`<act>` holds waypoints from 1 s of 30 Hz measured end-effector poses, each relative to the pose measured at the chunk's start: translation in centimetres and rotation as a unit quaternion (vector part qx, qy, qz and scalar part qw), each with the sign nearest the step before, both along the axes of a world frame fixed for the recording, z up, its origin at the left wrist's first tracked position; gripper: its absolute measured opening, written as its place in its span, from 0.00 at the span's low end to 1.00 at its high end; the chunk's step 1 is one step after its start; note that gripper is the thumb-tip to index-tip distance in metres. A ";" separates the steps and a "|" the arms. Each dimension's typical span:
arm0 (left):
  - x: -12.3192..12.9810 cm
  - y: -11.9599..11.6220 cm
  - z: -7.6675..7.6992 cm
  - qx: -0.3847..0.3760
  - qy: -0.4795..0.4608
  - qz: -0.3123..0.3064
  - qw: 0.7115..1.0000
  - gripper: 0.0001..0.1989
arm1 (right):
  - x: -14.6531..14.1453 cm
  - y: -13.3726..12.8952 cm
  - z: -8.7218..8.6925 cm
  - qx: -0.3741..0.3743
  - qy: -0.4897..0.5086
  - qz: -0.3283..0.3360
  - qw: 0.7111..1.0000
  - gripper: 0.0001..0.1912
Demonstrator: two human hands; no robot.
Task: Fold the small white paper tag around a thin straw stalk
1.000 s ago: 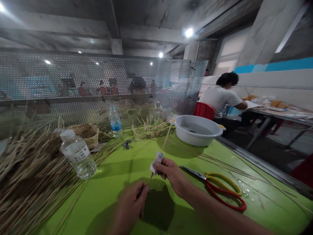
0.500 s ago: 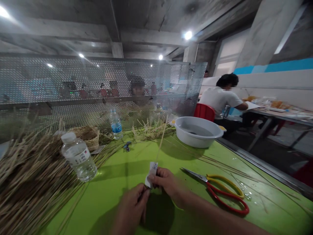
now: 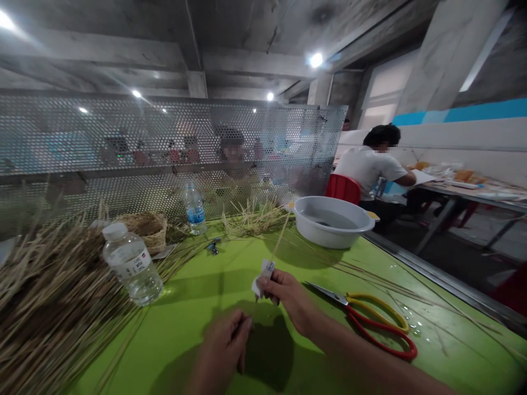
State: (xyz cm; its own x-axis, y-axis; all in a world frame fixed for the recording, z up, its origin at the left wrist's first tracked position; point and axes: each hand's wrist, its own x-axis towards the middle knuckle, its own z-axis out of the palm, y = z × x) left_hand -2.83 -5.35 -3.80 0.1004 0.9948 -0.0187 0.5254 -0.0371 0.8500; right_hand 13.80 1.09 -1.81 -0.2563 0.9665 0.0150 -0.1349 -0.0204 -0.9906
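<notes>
On the near-left side of the white basin (image 3: 329, 237), your two hands share one straw stalk (image 3: 281, 238), its far end directed toward the basin's left handle. Your right hand (image 3: 286, 293), nearer the basin, is clamped on one white paper piece (image 3: 266, 269), pinching it against the stalk. Your left hand (image 3: 226, 343), farther from the basin and blurred, has thumb and forefinger together on the stalk's lower end. On the table (image 3: 193, 291), nearer you than the basin, note one pair of scissors (image 3: 342, 298) and several loose stalks (image 3: 385, 281), too thin to count. Left of the basin, count one pale straw heap (image 3: 247, 218), one small metal item (image 3: 213, 248), one blue-labelled bottle (image 3: 196, 214), one white-labelled bottle (image 3: 134, 269), one basket (image 3: 158, 237) and, farthest left, one large straw bundle (image 3: 53, 299).
</notes>
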 end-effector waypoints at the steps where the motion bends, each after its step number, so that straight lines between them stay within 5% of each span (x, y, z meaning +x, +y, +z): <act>1: 0.0 0.0 0.0 -0.003 -0.004 0.000 1.000 0.16 | 0.0 0.1 0.1 -0.002 0.003 -0.017 1.000 0.18; 8: 0.1 0.2 0.2 -0.003 0.010 0.007 1.000 0.15 | -0.4 -0.3 -0.7 -0.022 -0.007 0.073 0.997 0.19; 12: 0.1 0.2 0.5 0.000 0.005 0.007 1.000 0.16 | 0.0 0.1 -0.4 0.001 -0.010 -0.008 1.000 0.17; 18: -0.1 0.1 0.0 -0.014 0.036 -0.008 0.999 0.15 | -0.2 -0.3 0.0 -0.003 -0.013 0.034 0.999 0.17; 23: -0.2 0.1 0.0 -0.032 0.020 -0.021 0.999 0.17 | 0.2 0.1 0.2 0.005 -0.006 -0.009 1.000 0.15; 30: -1.3 0.2 1.2 0.009 -0.082 0.028 0.996 0.20 | -0.6 -1.4 0.9 -0.047 0.039 0.095 0.994 0.18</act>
State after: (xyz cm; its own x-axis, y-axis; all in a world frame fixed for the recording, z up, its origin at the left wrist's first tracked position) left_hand -4.08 -5.12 -2.60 0.0455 0.9989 0.0109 0.3809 -0.0275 0.9242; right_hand 13.20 -0.31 -0.93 -0.4354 0.8990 -0.0463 -0.1970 -0.1454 -0.9696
